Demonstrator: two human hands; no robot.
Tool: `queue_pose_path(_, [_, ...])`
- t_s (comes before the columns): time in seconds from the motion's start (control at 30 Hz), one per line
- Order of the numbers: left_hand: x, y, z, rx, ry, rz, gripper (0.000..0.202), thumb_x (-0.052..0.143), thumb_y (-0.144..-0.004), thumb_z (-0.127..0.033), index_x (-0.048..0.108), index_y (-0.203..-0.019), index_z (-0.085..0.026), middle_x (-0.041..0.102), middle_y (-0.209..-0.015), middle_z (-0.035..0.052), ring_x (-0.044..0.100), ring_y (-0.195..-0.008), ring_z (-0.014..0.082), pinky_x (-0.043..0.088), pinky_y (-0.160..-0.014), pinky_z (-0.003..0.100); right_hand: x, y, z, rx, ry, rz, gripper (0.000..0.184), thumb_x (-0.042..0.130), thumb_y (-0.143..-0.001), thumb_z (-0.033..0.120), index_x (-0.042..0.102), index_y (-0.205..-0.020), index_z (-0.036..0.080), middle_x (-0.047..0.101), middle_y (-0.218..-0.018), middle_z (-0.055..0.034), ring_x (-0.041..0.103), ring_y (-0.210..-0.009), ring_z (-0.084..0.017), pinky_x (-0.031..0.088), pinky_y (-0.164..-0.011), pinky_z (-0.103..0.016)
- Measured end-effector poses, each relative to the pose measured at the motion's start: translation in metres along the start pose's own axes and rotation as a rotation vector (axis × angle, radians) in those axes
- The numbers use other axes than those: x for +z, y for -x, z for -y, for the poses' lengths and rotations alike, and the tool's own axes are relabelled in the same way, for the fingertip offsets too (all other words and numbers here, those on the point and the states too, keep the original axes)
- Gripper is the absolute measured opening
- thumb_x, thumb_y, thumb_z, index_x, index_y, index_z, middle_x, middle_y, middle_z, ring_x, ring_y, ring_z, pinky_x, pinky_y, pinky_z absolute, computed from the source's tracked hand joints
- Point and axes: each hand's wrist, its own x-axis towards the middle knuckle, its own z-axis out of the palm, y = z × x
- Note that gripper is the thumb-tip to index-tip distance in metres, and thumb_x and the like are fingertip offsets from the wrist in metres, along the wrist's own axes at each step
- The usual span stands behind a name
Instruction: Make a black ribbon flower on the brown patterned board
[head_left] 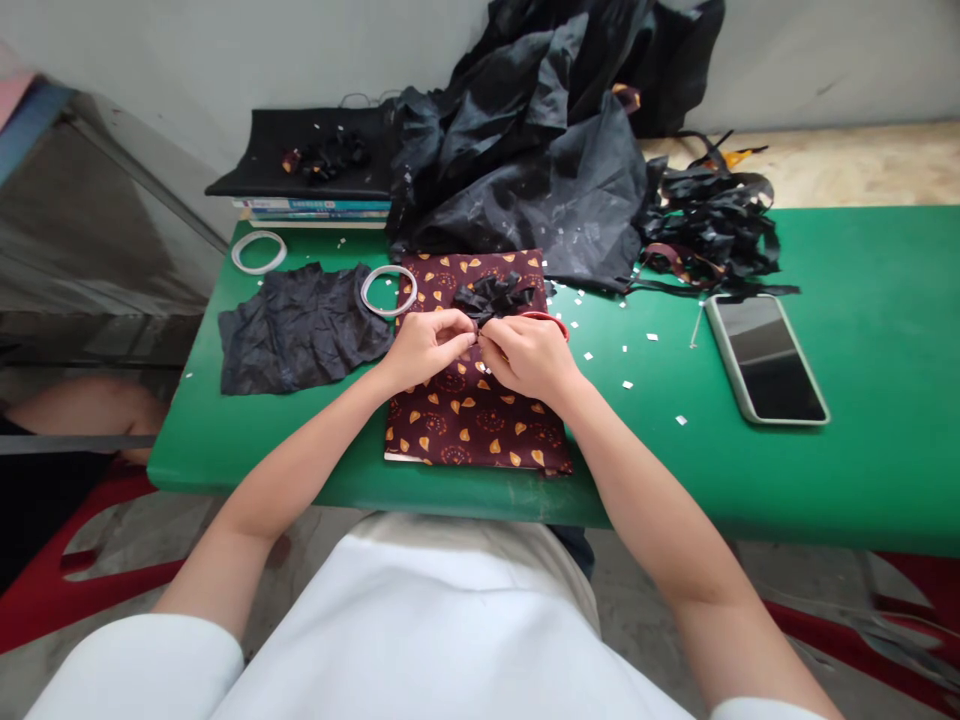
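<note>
Maroon leaf-print cloth (457,440), smooth over a flat rectangular shape, lies on the table (862,400) straight in front of me, prob. so both hands reach it easily: my L hand (429,350) and R hand (531,355) meet over it, fingers narrowed w/ tips pinching a tiny dark bit (477,327), too small to ID, likely gripped from both sides for control. Just beyond sits a loopy, slightly shiny black ribbon bunch (495,296); crinkled black fabric (296,335) is to my L, prob. for quick reach.
</note>
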Motion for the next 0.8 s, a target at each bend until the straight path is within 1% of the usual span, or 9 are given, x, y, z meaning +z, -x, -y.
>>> queue_pose_path(0.13, [-0.0026,-0.0010,-0.0002,-0.014,0.047,0.024,0.011,0.063,-0.080,-0.026,0.064,-0.078,-0.015,0.069,-0.066,-0.0005,0.063,-0.057,0.0092,0.053,-0.062,0.022,-0.0023,-0.0002,-0.0002,0.000,-0.009,-0.006,0.031,0.037,-0.097,0.026,0.056,-0.074,0.019,0.059,-0.061,-0.0029,0.049,-0.056,-0.015,0.029,-0.056,-0.030])
queue_pose_path(0.3, [-0.0032,-0.0009,0.0022,-0.011,0.027,0.032,0.009,0.064,-0.081,-0.025,0.065,-0.078,-0.016,0.070,-0.066,-0.0009,0.063,-0.056,0.0091,0.053,-0.060,0.022,-0.0010,0.0005,-0.0007,-0.023,0.011,0.007,0.029,0.038,-0.096,0.026,0.054,-0.073,0.020,0.058,-0.060,-0.0021,0.047,-0.054,-0.014,0.027,-0.055,-0.029])
queue_pose_path(0.43, [-0.0016,-0.0006,0.0039,-0.010,0.000,0.019,0.009,0.063,-0.080,-0.024,0.065,-0.078,-0.016,0.069,-0.065,-0.0012,0.064,-0.057,0.0097,0.054,-0.060,0.022,0.0017,0.0004,0.0005,-0.017,-0.030,-0.010,0.027,0.039,-0.095,0.024,0.051,-0.070,0.021,0.058,-0.059,-0.0021,0.047,-0.053,-0.014,0.024,-0.054,-0.030])
queue_pose_path(0.57, [-0.0001,-0.0005,0.0038,-0.034,0.030,0.007,0.009,0.064,-0.079,-0.025,0.066,-0.077,-0.016,0.070,-0.064,-0.0014,0.065,-0.055,0.0104,0.056,-0.060,0.023,0.0020,0.0001,0.0014,-0.015,-0.039,-0.024,0.025,0.041,-0.093,0.023,0.050,-0.070,0.020,0.057,-0.058,-0.0015,0.047,-0.052,-0.013,0.022,-0.053,-0.030])
queue_pose_path(0.8, [-0.0021,-0.0018,0.0018,-0.019,0.059,0.038,0.008,0.063,-0.081,-0.023,0.065,-0.079,-0.015,0.069,-0.064,-0.0009,0.063,-0.053,0.0090,0.055,-0.060,0.022,-0.0002,-0.0004,0.0008,-0.001,0.013,-0.010,0.028,0.039,-0.095,0.025,0.054,-0.072,0.020,0.058,-0.059,-0.0022,0.047,-0.052,-0.013,0.026,-0.053,-0.029])
